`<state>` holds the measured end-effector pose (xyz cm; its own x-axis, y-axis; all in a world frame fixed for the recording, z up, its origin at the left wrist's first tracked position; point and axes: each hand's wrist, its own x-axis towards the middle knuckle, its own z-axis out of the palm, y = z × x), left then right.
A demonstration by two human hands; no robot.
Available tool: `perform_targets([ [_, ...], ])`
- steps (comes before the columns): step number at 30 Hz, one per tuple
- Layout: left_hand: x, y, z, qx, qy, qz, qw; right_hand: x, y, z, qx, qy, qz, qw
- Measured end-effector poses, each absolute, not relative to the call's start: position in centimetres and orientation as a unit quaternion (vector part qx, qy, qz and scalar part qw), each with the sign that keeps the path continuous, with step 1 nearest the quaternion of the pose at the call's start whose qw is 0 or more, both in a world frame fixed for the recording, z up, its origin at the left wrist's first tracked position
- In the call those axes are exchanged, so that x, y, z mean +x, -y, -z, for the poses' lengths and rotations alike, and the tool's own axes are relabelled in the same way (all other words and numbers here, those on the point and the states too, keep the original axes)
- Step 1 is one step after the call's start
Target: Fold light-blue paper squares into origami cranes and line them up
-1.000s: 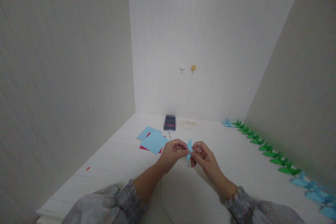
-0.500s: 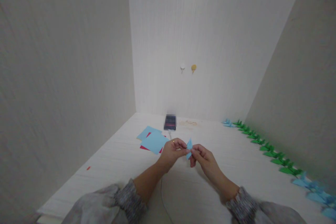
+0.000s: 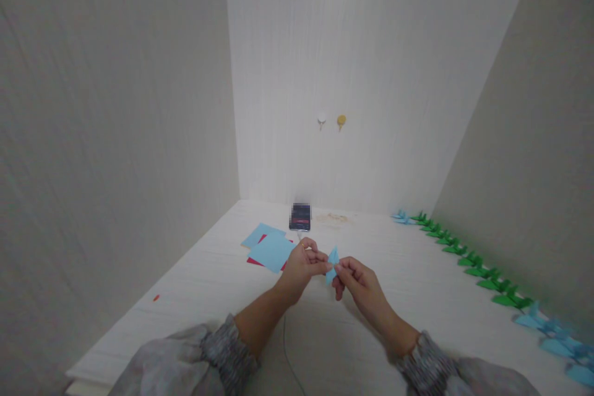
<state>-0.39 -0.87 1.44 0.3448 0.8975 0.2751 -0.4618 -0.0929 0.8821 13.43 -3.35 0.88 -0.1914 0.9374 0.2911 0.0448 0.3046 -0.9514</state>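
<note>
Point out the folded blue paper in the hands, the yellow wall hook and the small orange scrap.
Folded blue paper [image 3: 333, 255]: head view, on its upper part.
Yellow wall hook [image 3: 341, 119]: head view, on its round disc.
Orange scrap [image 3: 156, 297]: head view, on its middle.

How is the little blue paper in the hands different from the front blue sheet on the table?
The folded piece is small and narrow, while the front blue sheet is wider and flat. The left hand and right hand hold the folded piece; the front blue sheet lies over red paper. Both are light blue.
</note>
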Motion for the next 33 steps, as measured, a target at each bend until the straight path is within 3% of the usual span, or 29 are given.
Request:
perform_targets([
  [11,-0.4,0.5,-0.8,0.533,-0.239,-0.523,0.621,13.4,2.9,-0.5,-0.396,0.612,-0.471,0.496],
  [17,-0.4,0.3,-0.3,0.65,-0.317,-0.53,0.443,13.3,2.7,-0.4,-0.434,0.587,-0.413,0.545],
  [20,-0.5,0.2,-0.2,0.695,-0.34,-0.487,0.405,13.3,2.6,-0.4,-0.446,0.589,-0.389,0.55],
  [33,-0.2,1.5,-1.8,0.701,-0.231,-0.41,0.536,13.3,2.4,0.0,-0.444,0.612,-0.386,0.529],
])
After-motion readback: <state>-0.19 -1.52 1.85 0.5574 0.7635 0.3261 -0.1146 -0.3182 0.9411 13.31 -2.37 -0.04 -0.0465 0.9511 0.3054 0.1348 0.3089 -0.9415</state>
